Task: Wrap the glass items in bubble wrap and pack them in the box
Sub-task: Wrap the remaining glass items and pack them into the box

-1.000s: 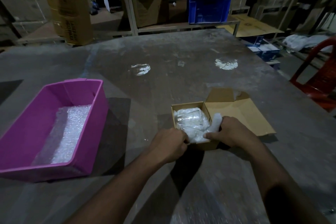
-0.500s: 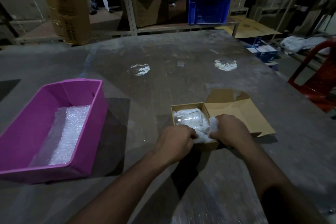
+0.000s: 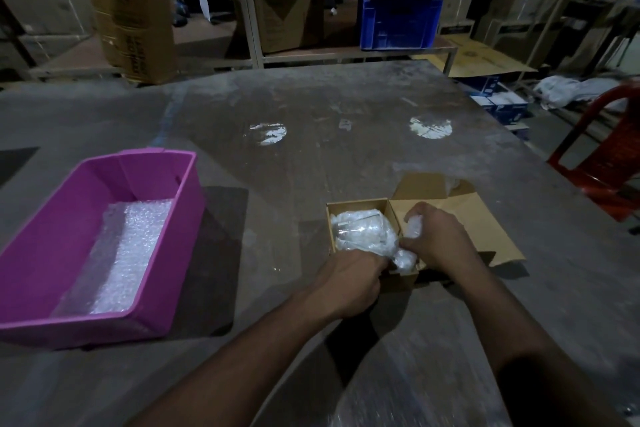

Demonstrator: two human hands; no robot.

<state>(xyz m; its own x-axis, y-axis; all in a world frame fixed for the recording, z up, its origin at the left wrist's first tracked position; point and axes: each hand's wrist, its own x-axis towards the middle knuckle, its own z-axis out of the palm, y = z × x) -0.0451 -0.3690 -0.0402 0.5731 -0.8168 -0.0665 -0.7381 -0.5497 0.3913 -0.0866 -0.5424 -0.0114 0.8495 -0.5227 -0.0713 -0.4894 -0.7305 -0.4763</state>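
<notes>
A small brown cardboard box [image 3: 356,206] sits open on the grey table, its lid flap [image 3: 478,218] folded out to the right. Inside lies a glass item wrapped in bubble wrap [image 3: 363,232], filling the box. My left hand [image 3: 349,279] is at the box's near edge, fingers curled against the bundle's lower end. My right hand [image 3: 436,239] grips the loose end of the bubble wrap at the bundle's right side, a tuft of it sticking up past my fingers.
A pink plastic tub [image 3: 45,253] with a sheet of bubble wrap [image 3: 128,253] in it stands on the table at the left. A red plastic chair [image 3: 602,163] is off the table's right edge. Shelves with cartons and a blue crate [image 3: 401,22] stand behind.
My right hand has moved up and inward over the box, bunching the loose wrap end. My left hand has pushed forward against the bundle's near end.
</notes>
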